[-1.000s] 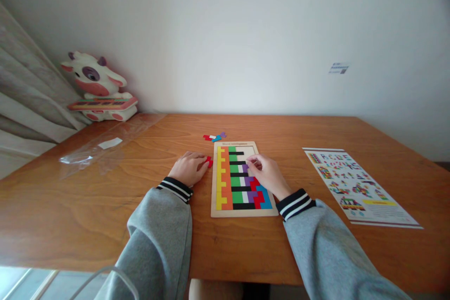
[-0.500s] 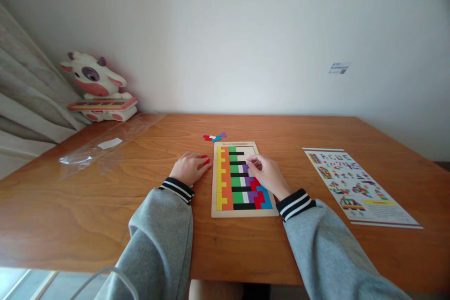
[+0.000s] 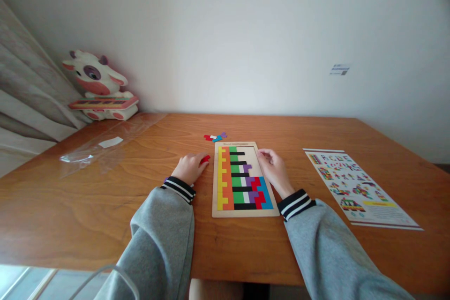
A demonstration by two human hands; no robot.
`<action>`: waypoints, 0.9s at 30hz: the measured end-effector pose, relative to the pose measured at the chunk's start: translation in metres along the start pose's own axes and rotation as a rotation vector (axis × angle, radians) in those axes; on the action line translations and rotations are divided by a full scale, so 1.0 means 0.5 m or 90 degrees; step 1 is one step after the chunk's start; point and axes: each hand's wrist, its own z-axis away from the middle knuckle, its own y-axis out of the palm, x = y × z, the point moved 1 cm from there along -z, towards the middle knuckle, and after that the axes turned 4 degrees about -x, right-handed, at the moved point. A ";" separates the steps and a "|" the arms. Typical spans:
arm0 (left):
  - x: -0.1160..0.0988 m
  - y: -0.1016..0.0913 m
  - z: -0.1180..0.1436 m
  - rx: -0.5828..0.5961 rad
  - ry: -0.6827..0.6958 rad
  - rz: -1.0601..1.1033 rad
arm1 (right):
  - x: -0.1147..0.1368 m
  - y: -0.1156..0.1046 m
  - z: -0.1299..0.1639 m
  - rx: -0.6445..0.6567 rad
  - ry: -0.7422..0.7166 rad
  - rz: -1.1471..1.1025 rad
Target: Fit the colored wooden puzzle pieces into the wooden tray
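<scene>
In front of me lies a wooden puzzle board, partly filled with rows of yellow, orange, green, black, white, purple, red and blue pieces. Its upper right part shows bare wood. My left hand rests on the table left of the board, thumb and fingers closed on a red puzzle piece. Bits of other pieces peek out by that wrist, mostly hidden. At the board's right rim is my right hand, its bent fingers and thumb on the edge. A purple piece sits in the board, left of that hand.
Beyond the board lies a small group of loose pieces, red, white, blue and purple. A printed pattern sheet is on the right. Clear plastic wrapping and a cow-shaped toy keyboard occupy the left.
My right hand has moved right, off the purple piece, to the board's rim. That piece now lies uncovered in the board. My left fingers have drawn together around the red piece.
</scene>
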 end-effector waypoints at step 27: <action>-0.129 -0.003 0.026 -0.212 0.291 0.342 | 0.081 0.015 0.045 0.321 -0.155 -0.018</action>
